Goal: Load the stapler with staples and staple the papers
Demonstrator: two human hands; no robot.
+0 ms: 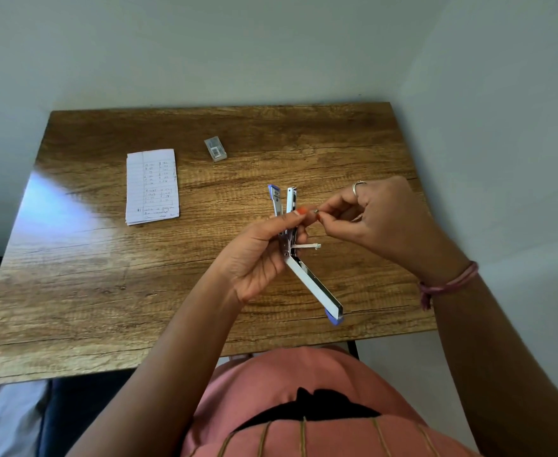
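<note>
So we've got the stapler (291, 245) swung wide open, held above the tabletop (106, 258) near its right edge. Left hand (258, 255) wraps round the hinge end, a good rigid spot. Right hand (375, 219) pinches a tiny staple strip (315, 211): light, brittle, probably snaps if squeezed, so hold its sides. Papers (151, 188) and staple box (215, 148) sit toward the far edge. The strip itself is barely visible, and the magazine channel is hidden.

Plain room, likely home: small wooden desk (106, 258) against bare walls (271, 44).
</note>
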